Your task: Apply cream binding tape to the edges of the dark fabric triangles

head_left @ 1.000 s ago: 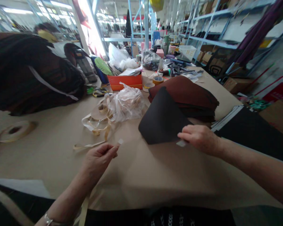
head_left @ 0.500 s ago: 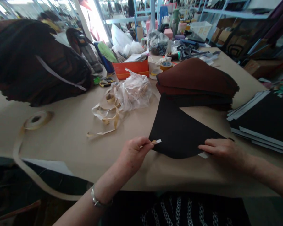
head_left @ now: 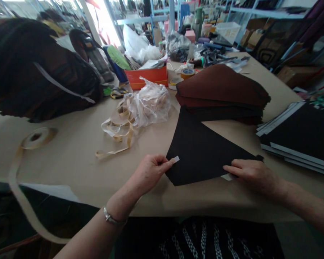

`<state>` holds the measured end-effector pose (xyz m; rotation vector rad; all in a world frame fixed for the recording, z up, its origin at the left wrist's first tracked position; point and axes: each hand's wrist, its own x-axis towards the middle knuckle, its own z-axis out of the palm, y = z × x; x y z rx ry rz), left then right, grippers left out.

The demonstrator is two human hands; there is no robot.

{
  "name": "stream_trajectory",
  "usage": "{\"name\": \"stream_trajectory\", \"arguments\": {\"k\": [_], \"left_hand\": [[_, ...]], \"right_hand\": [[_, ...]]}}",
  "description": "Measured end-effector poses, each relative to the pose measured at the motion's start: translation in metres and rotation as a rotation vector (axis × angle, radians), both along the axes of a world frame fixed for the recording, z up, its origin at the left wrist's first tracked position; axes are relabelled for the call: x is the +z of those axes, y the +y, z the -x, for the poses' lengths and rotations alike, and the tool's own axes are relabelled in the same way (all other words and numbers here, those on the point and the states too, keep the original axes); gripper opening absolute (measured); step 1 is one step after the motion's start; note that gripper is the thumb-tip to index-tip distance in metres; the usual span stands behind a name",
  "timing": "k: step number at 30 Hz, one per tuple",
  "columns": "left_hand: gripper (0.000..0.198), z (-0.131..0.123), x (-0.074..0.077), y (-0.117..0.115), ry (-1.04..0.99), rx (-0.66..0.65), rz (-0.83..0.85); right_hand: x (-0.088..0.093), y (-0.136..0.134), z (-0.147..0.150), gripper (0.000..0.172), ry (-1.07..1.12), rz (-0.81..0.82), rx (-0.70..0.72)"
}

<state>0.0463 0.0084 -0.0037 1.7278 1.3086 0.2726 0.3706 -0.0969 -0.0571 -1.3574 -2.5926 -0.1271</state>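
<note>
A black fabric piece (head_left: 202, 151) lies on the table before me, its tip pointing away and running up to the brown stack. At its left edge my left hand (head_left: 153, 171) is closed, thumb and finger pinching a short white tape strip (head_left: 176, 159) whose end shows over the black. My right hand (head_left: 247, 172) grips the piece's lower right edge, fingers pressed on top and pointing left. Below those fingers a whitish strip (head_left: 228, 177) sticks out, partly covered. The black lower edge between my hands looks nearly straight, with a corner hanging near my left hand.
Brown and black cut pieces (head_left: 221, 88) are stacked behind; black pieces with pale edges (head_left: 299, 140) lie right. A tape roll (head_left: 36, 138) trails over the front edge. A crumpled plastic bag (head_left: 151, 106), scissors (head_left: 118, 93), a red box (head_left: 147, 77) and a dark fabric pile (head_left: 40, 75) stand around.
The lower edge of the black piece has gone from a rounded bulge to a straighter line with a corner by my left hand. Both hands keep their grip; the view has shifted slightly.
</note>
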Motion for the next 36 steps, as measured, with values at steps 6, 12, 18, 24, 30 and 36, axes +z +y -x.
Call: {"name": "stream_trajectory", "arguments": {"k": [6,12,18,24,30,36], "left_hand": [[0.033,0.021,0.004,-0.010,0.182,-0.080,-0.087],[0.026,-0.006,0.024,-0.041,0.025,-0.120,0.023],[0.025,-0.029,0.018,-0.054,-0.048,-0.079,0.222],[0.026,-0.035,0.009,-0.053,-0.046,-0.056,0.212],[0.027,-0.036,-0.004,-0.052,0.000,-0.110,0.230],[0.039,-0.031,-0.015,-0.042,0.151,-0.209,0.243]], "right_hand": [[0.008,-0.003,0.000,0.033,0.234,0.182,-0.155],[0.041,0.002,0.055,0.024,0.863,0.575,-0.424],[0.050,0.012,0.098,0.020,1.201,1.070,-0.394],[0.043,0.012,0.104,0.012,1.249,1.095,-0.416],[0.033,0.008,0.088,0.009,1.219,1.031,-0.379],[0.027,0.007,-0.009,0.017,0.966,0.761,-0.583]]}}
